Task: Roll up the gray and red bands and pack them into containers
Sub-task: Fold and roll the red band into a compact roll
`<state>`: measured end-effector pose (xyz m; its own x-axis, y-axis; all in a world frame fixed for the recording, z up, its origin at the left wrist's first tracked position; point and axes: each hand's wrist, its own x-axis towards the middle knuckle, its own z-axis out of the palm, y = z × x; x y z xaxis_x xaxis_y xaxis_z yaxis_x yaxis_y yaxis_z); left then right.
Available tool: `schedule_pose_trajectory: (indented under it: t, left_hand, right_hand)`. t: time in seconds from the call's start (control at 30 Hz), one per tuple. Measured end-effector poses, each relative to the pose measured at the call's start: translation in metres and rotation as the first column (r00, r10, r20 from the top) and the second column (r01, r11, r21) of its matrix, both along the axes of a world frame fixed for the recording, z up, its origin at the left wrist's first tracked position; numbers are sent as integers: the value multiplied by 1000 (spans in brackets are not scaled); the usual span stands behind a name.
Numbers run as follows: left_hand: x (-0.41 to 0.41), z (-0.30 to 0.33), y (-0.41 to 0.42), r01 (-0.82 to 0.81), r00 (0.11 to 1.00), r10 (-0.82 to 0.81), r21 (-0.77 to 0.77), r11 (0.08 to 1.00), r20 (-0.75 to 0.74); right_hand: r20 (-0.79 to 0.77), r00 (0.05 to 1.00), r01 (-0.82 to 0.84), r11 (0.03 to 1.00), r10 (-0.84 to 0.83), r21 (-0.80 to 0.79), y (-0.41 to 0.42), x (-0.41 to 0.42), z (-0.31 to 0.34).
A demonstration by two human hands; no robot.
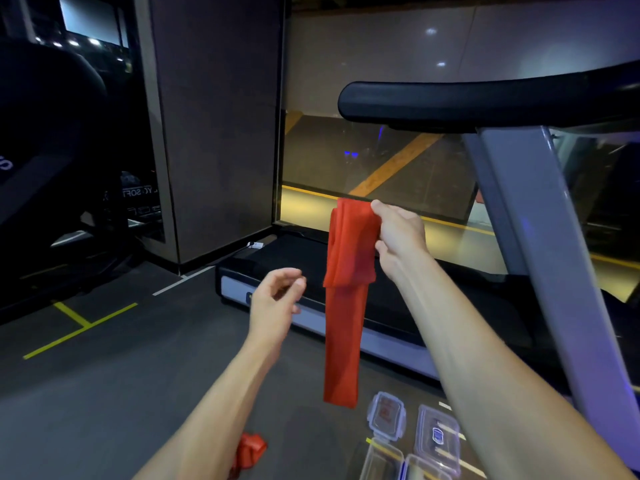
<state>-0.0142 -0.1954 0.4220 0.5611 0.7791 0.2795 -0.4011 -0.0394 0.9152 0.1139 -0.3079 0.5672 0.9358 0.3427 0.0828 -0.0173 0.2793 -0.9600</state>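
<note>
The right hand [398, 237] is raised in front of the window, its thumb and fingers pinching the top edge of a red band [349, 271]. The band is smooth, thin and matte, like stretchy rubber sheet. Its upper part is folded over in several layers, making a wider flap; below the flap a single narrow strip hangs straight down, ending just above the floor containers without touching them.

The left hand [277, 299] hovers lower and to the left of the band, apart from it, fingers loosely curled and holding nothing.

On the floor [104, 393], dark and slightly grainy with yellow and white tape lines, a second red band [251, 450] lies crumpled in a heap beside the left forearm. To the right sit clear plastic containers with rounded corners and clip lids: one [387, 415] with a red label showing through, another [438, 434] with a blue one. Two more lie at the bottom edge, partly cut off.

Behind the band stands a treadmill [346, 327] with a black belt deck, grey side rail, slanted grey metal upright and a thick, rounded black handrail [485, 102] overhead.
</note>
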Motion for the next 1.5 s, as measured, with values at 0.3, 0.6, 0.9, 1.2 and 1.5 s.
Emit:
schedule_pose_trajectory:
  t: [0.3,0.6,0.9,1.2,1.5]
  left_hand:
    - [19,18,-18,-16,976,115,463,886,-187]
    - [8,7,-26,-116,978,172,387,915,-114]
    - [15,-3,-22,209,977,-201,137,968,-75]
    - [22,1,-19,160,985,-165,-94,983,-48]
    - [28,25,17,194,962,-87,425,884,-258]
  right_hand:
    - [35,999,5,1000,-5,-6,9,-4,11]
    - [25,999,20,1000,-20,-5,20,-10,12]
    - [-3,1000,-25,999,25,34,18,-21,13]
    - [0,999,-43,999,43,30,11,-19,20]
    - [-20,994,-109,991,111,71,11,-24,21]
